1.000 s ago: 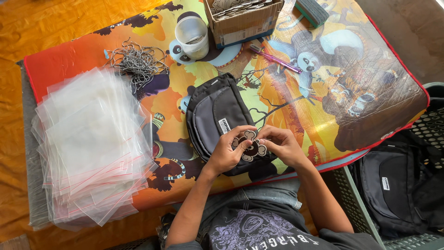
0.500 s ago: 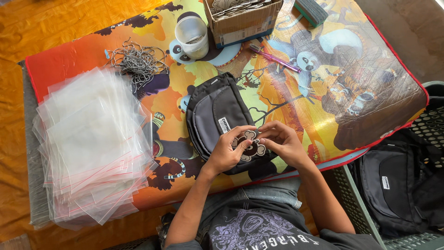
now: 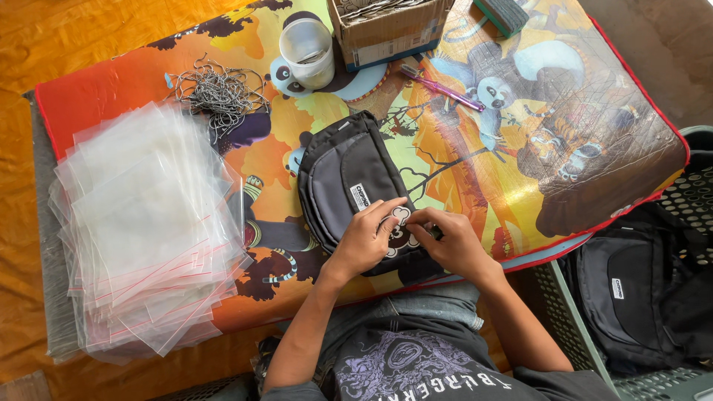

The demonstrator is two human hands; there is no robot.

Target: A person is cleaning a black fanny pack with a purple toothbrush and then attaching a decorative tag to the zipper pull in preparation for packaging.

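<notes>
**A:** Waist bag, black and grey, lay flat on the cartoon-printed table cover, just in front of us. At its near end sat a small panda-shaped charm. Our left hand pinched the charm's left edge, fingers closed on it. Our right hand met it from the other side, fingertips pressed together at the charm's right edge.

**B:** Was the right hand holding anything besides the charm?

**A:** We could not tell; something small and dark showed at the fingertips, too small to make out. By our judgement the charm was being fixed to the bag and was not yet hanging free, so that step looked unfinished. The bag itself was not yet in any plastic sleeve.

**B:** What containers were nearby?

**A:** At the far edge stood a white tub with something small inside, unclear what. Beside it sat an open cardboard box holding flat pale pieces. To our right a grey mesh crate held more black bags.

**B:** And loose items?

**A:** A tangle of metal ball chains lay far left, above a thick stack of clear zip bags. A purple pen lay near the box.
</notes>
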